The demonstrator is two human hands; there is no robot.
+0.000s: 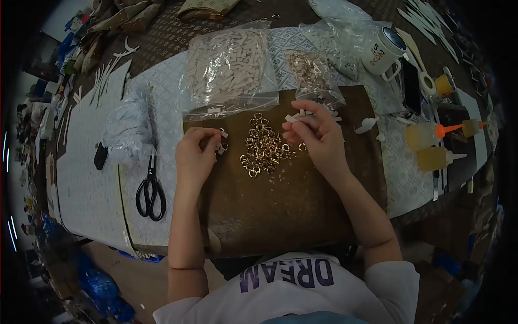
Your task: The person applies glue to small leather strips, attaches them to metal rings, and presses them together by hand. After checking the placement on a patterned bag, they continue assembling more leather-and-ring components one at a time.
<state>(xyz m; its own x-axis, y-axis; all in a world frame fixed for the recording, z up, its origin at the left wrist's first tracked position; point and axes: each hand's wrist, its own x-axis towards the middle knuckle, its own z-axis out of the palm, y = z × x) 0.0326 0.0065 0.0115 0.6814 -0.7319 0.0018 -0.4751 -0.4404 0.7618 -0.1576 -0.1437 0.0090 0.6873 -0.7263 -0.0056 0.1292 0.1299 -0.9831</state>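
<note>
My left hand (pixel 195 154) is closed in a pinch at the left of the brown work mat (pixel 253 216). A small white strip (pixel 224 135) shows at its fingertips, with gold metal close against it; the exact grip is partly hidden. Right of the ring pile, my right hand (pixel 321 139) pinches another small white strip (pixel 291 118) between thumb and finger, the other fingers curled. Between the hands lies a heap of gold metal rings (pixel 261 148). A few loose gold pieces (pixel 302 146) lie under my right hand.
Behind the mat lie a clear bag of white strips (pixel 229 65) and a bag of gold parts (pixel 310 70). Black-handled scissors (pixel 151 197) are at left beside a crumpled plastic bag (pixel 129 129). At right stand a mug (pixel 379 54), a phone (pixel 411 86) and yellow-liquid bottles (pixel 421 136).
</note>
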